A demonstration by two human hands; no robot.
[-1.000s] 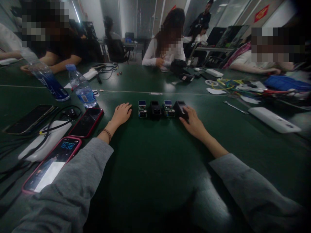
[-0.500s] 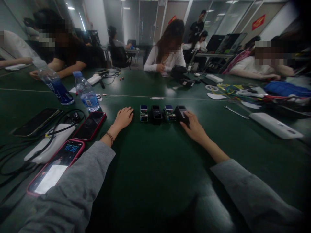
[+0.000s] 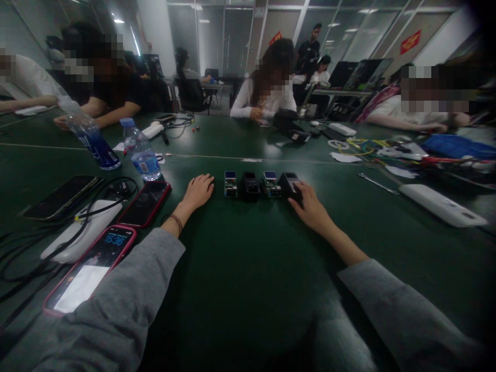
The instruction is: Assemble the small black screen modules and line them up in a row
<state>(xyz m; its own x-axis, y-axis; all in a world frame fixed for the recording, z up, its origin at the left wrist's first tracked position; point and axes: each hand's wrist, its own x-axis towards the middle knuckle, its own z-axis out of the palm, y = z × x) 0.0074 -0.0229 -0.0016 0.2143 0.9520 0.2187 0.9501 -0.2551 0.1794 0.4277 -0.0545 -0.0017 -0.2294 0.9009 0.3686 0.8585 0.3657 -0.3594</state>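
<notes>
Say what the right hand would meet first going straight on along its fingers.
The black-cased device at the right end of the row; the right hand appears to touch it, though dim light leaves the exact contact unclear.

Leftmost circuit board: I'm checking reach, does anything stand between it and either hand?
Nothing visible stands between the leftmost circuit board and the left hand. Toward the right hand stand the inner black device, the other circuit board and the outer black device, touched by that hand's fingers.

Rightmost device (image 3: 288,182) seemingly part-hidden by right fingers (image 3: 306,190).
</notes>
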